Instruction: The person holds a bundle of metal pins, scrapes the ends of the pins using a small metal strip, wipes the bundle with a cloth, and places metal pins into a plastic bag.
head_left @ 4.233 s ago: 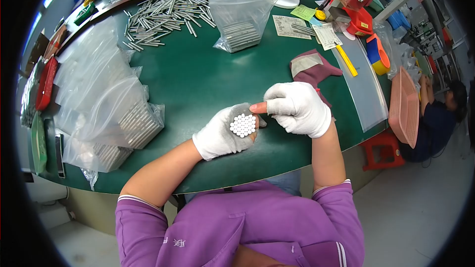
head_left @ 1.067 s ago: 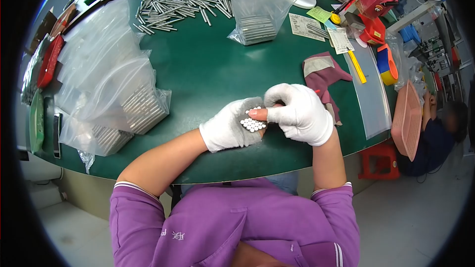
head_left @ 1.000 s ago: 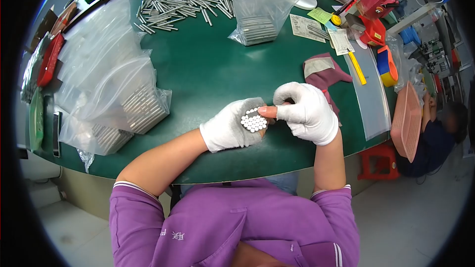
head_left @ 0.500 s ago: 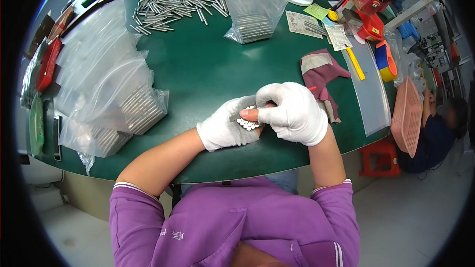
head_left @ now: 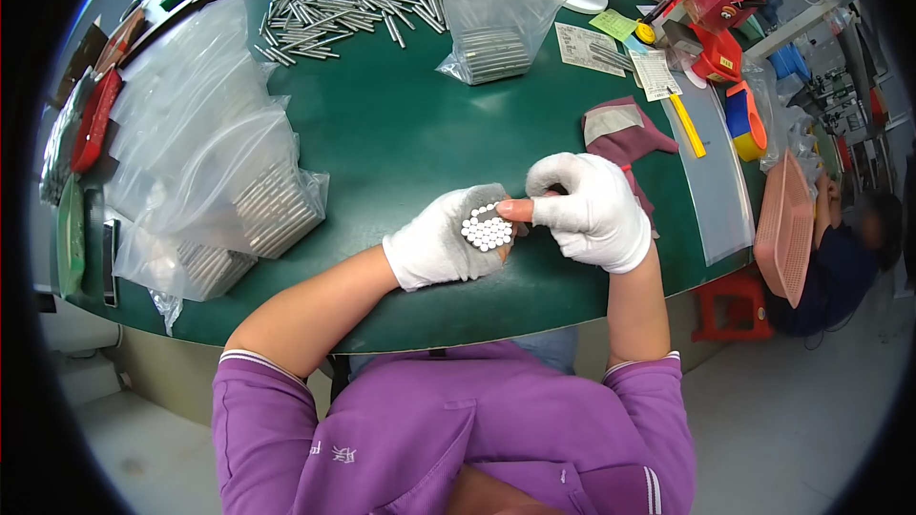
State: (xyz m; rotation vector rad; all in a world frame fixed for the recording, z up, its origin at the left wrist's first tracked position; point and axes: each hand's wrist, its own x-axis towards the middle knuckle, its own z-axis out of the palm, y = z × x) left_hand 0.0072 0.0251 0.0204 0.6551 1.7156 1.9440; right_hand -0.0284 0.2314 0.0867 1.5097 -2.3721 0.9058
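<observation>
In my left hand [head_left: 441, 240], white-gloved and closed, is a bundle of metal rods [head_left: 487, 232]. Their round, bright ends face up in a tight cluster, with a dark gap near the top. My right hand [head_left: 593, 212] wears a white glove with a bare fingertip showing. That fingertip reaches to the upper right edge of the rod ends, while the other fingers curl inward. Whether a rod sits in those curled fingers is hidden.
Loose metal rods [head_left: 358, 0] are heaped at the back of the green table [head_left: 401, 124]. Bagged rods lie in a plastic bag [head_left: 491, 29] and in bags [head_left: 272, 200] on the left. A maroon cloth [head_left: 625, 133], a yellow cutter [head_left: 687, 126] and a pink basket [head_left: 784, 229] are on the right.
My right hand has shifted right and uncovered more of the rod ends. The grey piece under its fingertip no longer shows there. My left hand stays nearly in place.
</observation>
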